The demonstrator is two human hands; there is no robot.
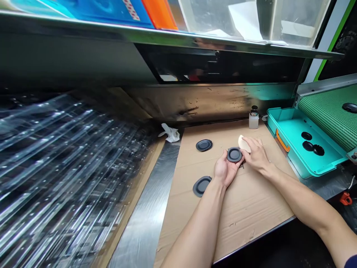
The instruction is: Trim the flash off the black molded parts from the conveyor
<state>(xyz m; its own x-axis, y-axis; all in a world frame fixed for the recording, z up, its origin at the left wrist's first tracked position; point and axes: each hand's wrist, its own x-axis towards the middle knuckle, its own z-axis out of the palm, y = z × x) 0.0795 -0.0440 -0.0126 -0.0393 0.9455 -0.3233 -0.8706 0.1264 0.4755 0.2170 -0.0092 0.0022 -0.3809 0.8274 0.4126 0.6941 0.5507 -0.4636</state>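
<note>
My left hand (225, 169) holds a dark grey round cap-like part (234, 154), its raised rim facing up. My right hand (256, 154) pinches a cream-coloured pad (244, 143) just to the right of that part, its fingertips near the part's edge. Two similar dark parts lie on the cardboard sheet (251, 208): a farther part (204, 145) left of my hands, and a nearer part (202, 186) beside my left forearm.
A turquoise tray (287, 123) with several black discs stands at the right, by a green conveyor belt (329, 108). A small bottle (253, 118) and crumpled white cloth (169, 133) sit at the back. Clear plastic trays (61, 167) fill the left. A shelf edge (173, 35) hangs overhead.
</note>
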